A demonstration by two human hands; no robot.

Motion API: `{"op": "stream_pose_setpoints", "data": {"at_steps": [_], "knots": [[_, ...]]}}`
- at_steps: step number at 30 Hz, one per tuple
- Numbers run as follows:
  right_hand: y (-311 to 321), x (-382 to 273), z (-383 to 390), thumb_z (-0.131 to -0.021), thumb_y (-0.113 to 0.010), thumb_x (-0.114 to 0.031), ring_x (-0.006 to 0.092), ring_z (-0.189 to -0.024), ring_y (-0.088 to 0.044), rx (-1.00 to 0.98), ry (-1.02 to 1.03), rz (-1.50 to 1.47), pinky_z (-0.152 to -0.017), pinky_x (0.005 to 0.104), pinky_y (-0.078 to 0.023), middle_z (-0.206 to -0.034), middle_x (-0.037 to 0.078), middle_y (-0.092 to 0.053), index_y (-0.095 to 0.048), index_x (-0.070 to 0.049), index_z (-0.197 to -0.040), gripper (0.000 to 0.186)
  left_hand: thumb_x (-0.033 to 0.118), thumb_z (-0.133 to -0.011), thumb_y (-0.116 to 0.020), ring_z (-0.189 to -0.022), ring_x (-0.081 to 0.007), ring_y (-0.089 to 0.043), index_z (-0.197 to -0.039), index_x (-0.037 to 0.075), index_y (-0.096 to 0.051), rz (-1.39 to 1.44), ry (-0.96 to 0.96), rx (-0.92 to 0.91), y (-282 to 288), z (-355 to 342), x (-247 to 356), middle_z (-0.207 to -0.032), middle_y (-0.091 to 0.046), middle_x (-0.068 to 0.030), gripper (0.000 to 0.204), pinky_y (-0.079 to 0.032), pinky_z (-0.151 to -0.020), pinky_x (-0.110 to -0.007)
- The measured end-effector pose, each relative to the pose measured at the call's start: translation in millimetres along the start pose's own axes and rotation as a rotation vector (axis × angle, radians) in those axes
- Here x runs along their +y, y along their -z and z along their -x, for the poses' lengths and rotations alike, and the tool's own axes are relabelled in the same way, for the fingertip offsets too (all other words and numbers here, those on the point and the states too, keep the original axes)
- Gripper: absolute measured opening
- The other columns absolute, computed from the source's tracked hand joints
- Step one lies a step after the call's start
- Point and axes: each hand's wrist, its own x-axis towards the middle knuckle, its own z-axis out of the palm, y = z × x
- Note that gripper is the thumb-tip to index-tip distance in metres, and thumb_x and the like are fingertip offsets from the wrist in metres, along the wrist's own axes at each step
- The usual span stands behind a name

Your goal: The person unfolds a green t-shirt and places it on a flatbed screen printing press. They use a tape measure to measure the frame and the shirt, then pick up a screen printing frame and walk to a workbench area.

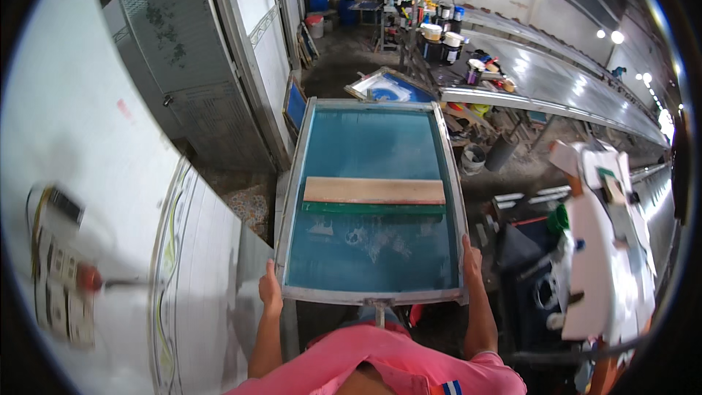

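Note:
Between my hands is a large screen-printing frame (371, 295) with a metal rim and teal mesh. My left hand (270, 289) grips its left side near the close corner, thumb up. On the opposite side my right hand (472, 257) grips the right rim the same way. Across the middle of the mesh lies a squeegee (374, 190) with a pale wooden handle and a green blade edge. Whitish marks show on the mesh on the near side of the squeegee. Fingers under the rim are hidden.
A white tiled wall (205, 271) with sockets runs along my left, beside a door (175, 58). Ahead right stands a long table (526, 95) with paint tubs (451, 42). More screens (391, 86) lean beyond my frame. White sheets (607, 249) are stacked at right.

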Motion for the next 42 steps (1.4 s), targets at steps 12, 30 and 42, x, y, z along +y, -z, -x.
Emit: {"op": "stream_pose_setpoints", "data": {"at_steps": [12,30,42], "knots": [[-207.0,-353.0,-288.5,-0.083,-0.050,-0.070,0.0202,-0.076,-0.056,-0.086,0.117,-0.034,-0.069,0.0408,-0.044,-0.076,0.017,-0.063,-0.063,0.016,-0.093,0.088,0.073,-0.082,-0.045,-0.090,-0.0297,-0.057,-0.108,-0.013,-0.061,0.159,0.095,0.164,-141.1,-265.4,317.7,-0.102,-0.063,-0.0199,0.091,-0.042,-0.079,-0.041],[-406.6,-717.6,-664.9,-0.084,-0.052,-0.066,0.0179,-0.069,-0.055,0.160,0.088,-0.106,-0.061,0.0390,-0.043,-0.068,0.012,-0.059,-0.064,0.012,-0.079,0.078,0.068,-0.085,-0.048,-0.097,-0.0313,-0.057,-0.106,-0.017,-0.060,0.193,-0.074,-0.119,-432.9,-741.1,719.7,-0.103,-0.062,-0.0217,0.088,-0.043,-0.085,-0.041],[-545.8,-983.7,-904.6,-0.082,-0.056,-0.065,0.0196,-0.082,-0.057,0.052,-0.017,-0.245,-0.072,0.0379,-0.045,-0.087,0.017,-0.064,-0.064,0.014,-0.093,0.081,0.060,-0.090,-0.049,-0.101,-0.0262,-0.060,-0.121,-0.009,-0.057,0.306,-0.207,-0.244,-572.9,-978.8,1012.9,-0.114,-0.061,-0.0160,0.076,-0.046,-0.089,-0.034]]}}
